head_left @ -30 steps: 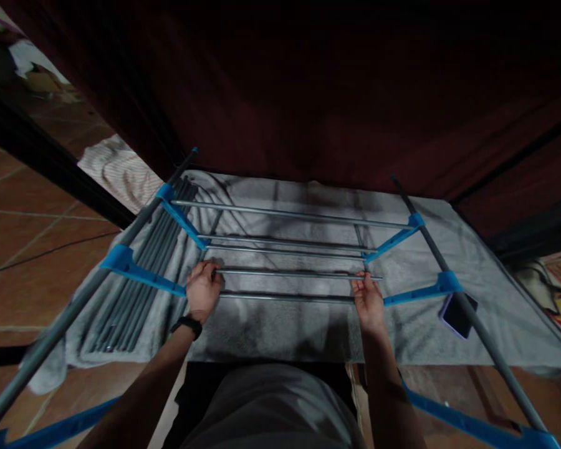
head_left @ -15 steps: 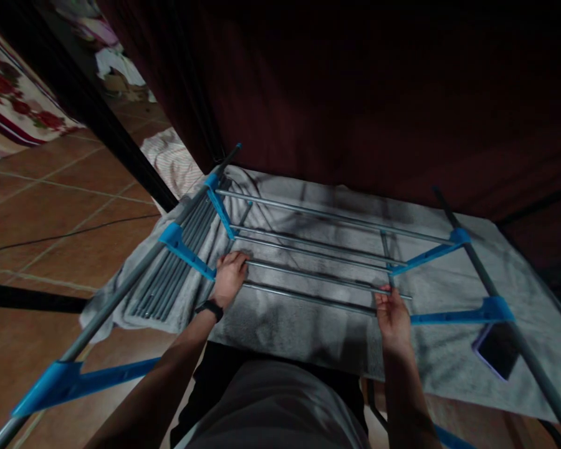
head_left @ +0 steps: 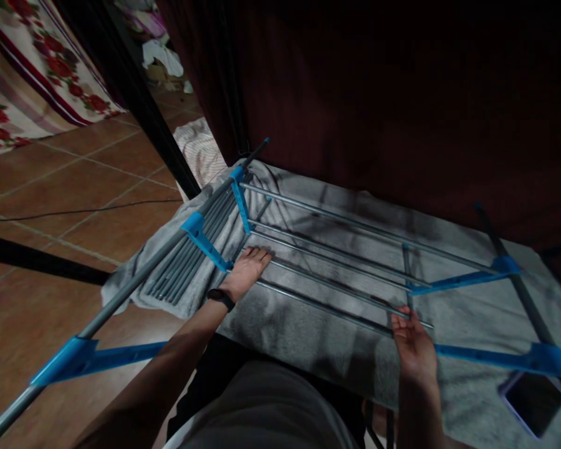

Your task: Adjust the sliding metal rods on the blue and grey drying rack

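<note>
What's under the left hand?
A thin grey rod runs in under the left hand; a nearer rod also disappears there. Grey blanket shows around them. Covered: the palm side and how either rod ends.

No text, label, brand, number or sign can be read anywhere in view.
</note>
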`<state>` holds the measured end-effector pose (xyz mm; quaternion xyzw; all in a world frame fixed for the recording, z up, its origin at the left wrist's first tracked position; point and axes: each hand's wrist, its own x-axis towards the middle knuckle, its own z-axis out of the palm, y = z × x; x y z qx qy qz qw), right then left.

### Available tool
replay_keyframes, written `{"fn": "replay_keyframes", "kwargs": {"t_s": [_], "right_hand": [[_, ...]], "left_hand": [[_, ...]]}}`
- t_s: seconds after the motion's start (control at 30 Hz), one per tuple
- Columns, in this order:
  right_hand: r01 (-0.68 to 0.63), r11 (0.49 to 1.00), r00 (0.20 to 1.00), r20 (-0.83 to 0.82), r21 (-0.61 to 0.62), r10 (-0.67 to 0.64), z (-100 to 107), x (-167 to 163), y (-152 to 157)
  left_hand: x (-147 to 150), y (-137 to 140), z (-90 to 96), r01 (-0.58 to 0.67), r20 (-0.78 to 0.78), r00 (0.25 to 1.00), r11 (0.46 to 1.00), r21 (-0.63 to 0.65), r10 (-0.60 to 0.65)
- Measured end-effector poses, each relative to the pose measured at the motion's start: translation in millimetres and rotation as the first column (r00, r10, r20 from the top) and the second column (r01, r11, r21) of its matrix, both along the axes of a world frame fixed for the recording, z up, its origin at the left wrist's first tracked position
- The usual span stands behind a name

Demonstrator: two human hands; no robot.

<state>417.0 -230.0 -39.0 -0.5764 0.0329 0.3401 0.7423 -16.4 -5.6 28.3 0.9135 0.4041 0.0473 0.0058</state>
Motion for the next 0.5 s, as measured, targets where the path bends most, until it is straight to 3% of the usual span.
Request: {"fn": "replay_keyframes", "kwargs": {"t_s": [0.2, 0.33, 0.5], "right_hand": [[-0.025, 1.000, 0.993, 0.112, -0.016, 0.026, -2.6, 0.7, -1.1], [-0.024, 0.999, 0.996, 0.082, -0.024, 0.026, -5.9, 4.3, -2.7], [-0.019, 0.998, 0.999, 0.052, 0.056, 0.016, -6.1, 2.9, -2.9]], "left_hand": [[-0.4, -1.0, -3.0, 0.013, -0.023, 1.000, 1.000, 0.004, -0.013], [1.8, -2.4, -4.3, 0.009, -0.045, 0.999, 1.000, 0.017, -0.009], [1.6, -4.5, -4.0, -0.005, -0.051, 0.999, 0.999, 0.041, 0.007]]}}
